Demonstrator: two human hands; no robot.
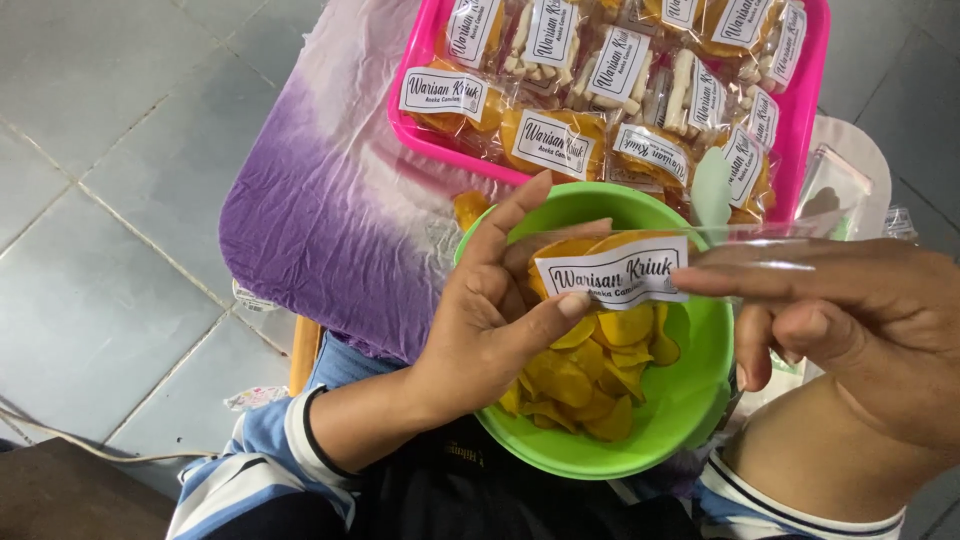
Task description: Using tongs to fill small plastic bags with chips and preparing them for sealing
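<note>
Head view: green bowl (690, 400) of yellow chips (590, 380) sits nearest, on the lap. Just above it, left hand (490, 320) and right hand (850, 320) both pinch a clear labelled bag (620, 262). Loose grip could tip chips past the rim. Farther off, pink tray (810, 110) of packed bags on purple cloth (330, 220).

Two bare hands, left hand (480, 320) and right hand (850, 320), no rings, watches or gloves. Short, plain nails. Sleeves pushed back to the forearms: light blue and white broad stripes, with a thin dark band edging the left cuff (310, 440) and a dark line along the white right cuff (790, 510). Dark fabric across the lap (470, 500), faintly lettered, too small to make out.
</note>
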